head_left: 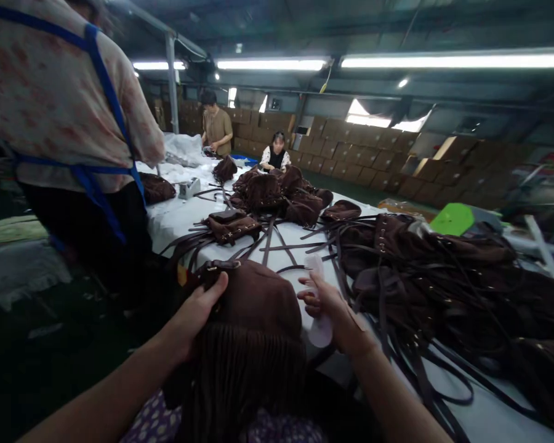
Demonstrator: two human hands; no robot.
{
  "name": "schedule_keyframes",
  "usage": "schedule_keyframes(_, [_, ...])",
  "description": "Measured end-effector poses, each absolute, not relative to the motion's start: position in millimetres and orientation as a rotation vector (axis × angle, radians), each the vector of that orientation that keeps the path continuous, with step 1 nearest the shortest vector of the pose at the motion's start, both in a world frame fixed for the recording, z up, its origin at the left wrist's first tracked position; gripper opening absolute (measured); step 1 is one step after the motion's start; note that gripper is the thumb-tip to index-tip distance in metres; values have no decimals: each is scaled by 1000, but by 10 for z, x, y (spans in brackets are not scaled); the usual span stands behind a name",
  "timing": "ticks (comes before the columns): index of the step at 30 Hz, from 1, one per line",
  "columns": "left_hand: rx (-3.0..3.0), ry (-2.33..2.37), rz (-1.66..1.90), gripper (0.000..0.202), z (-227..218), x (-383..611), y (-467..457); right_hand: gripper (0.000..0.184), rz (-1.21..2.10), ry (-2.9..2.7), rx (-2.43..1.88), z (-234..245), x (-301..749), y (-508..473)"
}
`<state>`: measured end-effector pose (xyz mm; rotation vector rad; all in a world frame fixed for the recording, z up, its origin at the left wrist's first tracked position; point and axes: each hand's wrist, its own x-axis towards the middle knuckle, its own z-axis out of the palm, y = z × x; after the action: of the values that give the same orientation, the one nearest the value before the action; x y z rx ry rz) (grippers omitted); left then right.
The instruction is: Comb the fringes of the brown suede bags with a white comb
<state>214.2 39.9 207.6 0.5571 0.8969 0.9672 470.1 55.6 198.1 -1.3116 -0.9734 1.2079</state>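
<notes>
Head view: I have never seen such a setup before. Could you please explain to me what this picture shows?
There is no robot here: one camera, worn on a person's head, looks forward and down. The person's bare left hand holds a dark brown, fringed bag. The bare right hand is at a pale, translucent item; whether it grips it is unclear. On the white table lie more dark brown bags with long straps. Other people are nearby.

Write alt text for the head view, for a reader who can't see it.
A person's left hand holds a dark brown fringed bag; the right hand is just beside it, at a pale, blurred strip. More brown bags with long straps lie heaped on a white table, with other people around and stacked boxes beyond.
</notes>
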Motion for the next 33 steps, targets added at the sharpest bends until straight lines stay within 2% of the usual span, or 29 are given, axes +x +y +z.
schedule_keyframes(2, [486,903,957,39,2049,2037,494,34,1159,-864,-1385,1721,4786,396])
schedule_keyframes(6, [488,869,1003,31,1926,1886,684,52,814,-873,-1564,1235,4959,-8])
schedule_keyframes(8, [579,861,1046,30,1895,1893,764,48,663,-1075,-1635,1147,4956,-177])
schedule_keyframes(10, [702,832,1030,34,1908,1965,838,38,518,-1368,-1642,1235,4861,-270])
schedule_keyframes(13, [875,774,958,39,2002,2156,939,25,327,-1800,-1431,1628,4597,-221])
schedule_keyframes(16, [1038,745,879,32,2148,2362,1026,23,198,-2084,-1211,2030,4333,-9])
schedule_keyframes(19, [1178,783,735,22,2293,2520,1130,25,102,-2185,-1165,2160,4183,184])
schedule_keyframes(23, [1313,849,637,17,2406,2678,1311,18,294,-2103,-1216,1975,4169,217])
schedule_keyframes(25, [1475,913,673,18,2410,2763,1401,17,547,-2020,-1277,1876,4212,162])
schedule_keyframes(30, [1736,952,828,24,2344,2997,1539,31,1227,-1516,-1280,1824,4367,54])
schedule_keyframes(33, [1885,828,814,21,2318,3083,1537,35,1241,-1396,-1275,1837,4485,53])
